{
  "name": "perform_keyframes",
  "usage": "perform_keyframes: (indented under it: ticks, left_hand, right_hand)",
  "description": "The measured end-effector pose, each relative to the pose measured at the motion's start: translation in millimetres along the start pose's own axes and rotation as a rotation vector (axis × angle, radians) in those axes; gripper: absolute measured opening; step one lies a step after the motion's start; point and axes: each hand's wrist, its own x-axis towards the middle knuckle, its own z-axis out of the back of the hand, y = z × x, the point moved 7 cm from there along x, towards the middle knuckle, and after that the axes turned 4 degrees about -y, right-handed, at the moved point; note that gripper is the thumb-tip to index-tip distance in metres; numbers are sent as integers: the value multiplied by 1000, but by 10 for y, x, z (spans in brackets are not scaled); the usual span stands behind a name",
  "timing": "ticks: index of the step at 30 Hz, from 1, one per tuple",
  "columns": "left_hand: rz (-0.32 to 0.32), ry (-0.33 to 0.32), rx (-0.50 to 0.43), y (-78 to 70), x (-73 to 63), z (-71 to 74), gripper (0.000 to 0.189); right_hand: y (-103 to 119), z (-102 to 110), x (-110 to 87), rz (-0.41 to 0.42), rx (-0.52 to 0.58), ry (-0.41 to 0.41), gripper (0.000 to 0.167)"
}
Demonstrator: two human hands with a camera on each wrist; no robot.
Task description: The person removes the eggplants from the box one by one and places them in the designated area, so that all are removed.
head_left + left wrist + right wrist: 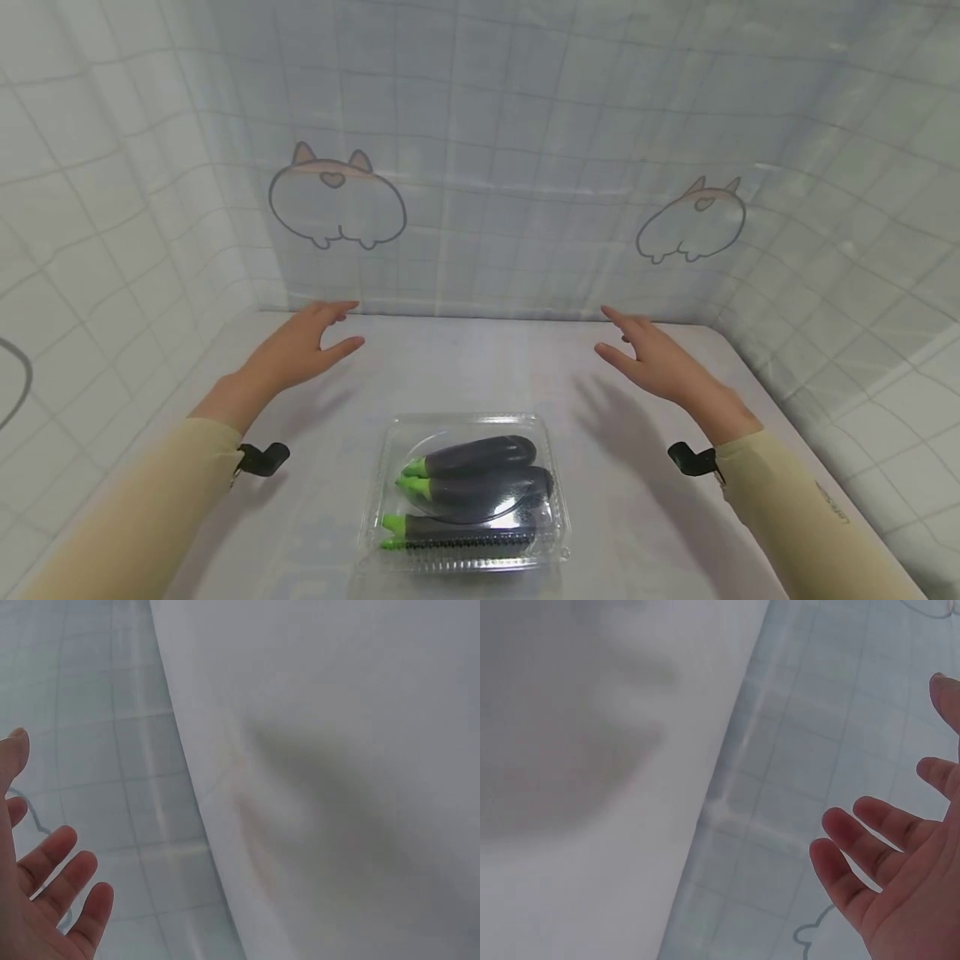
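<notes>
A clear plastic clamshell box (465,425) rests on the white table at the near middle in the head view. Inside it lie three dark eggplants (480,492) with bright green caps pointing left. My left hand (300,346) hovers beyond the box to the left, thumb and fingers spread apart and nothing held. On the other side my right hand (656,358) is raised in much the same way, its palm bare in the right wrist view. Both wrist views show loosely bent fingers (67,877) and none of the box.
The white tabletop (480,358) runs back to a wall of gridded sheeting (495,225) printed with two cartoon animal rears. More gridded sheeting (97,225) hangs along both sides. A black wrist mount (262,458) sticks out from each beige sleeve.
</notes>
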Motion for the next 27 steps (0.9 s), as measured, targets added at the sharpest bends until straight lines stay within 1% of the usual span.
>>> perform_keyframes:
  ticks: [8, 11, 16, 23, 27]
  left_hand:
    - [6, -25, -90, -131, -287, -30, 72]
    - [-1, -32, -108, -171, -395, -43, 70]
    - [-8, -37, -126, -196, -546, -93, 68]
    - [31, -39, -169, -270, -757, -125, 67]
    - [44, -57, -184, -338, -888, -124, 64]
  right_hand:
    - [121, -97, -239, 20, 44, -2, 77]
    - [166, -140, -333, 30, 59, -2, 76]
    - [222, -198, -476, 38, 78, -6, 76]
    - [304, -316, -644, 51, 116, -11, 73]
    - [392, -394, -754, 56, 155, -2, 71]
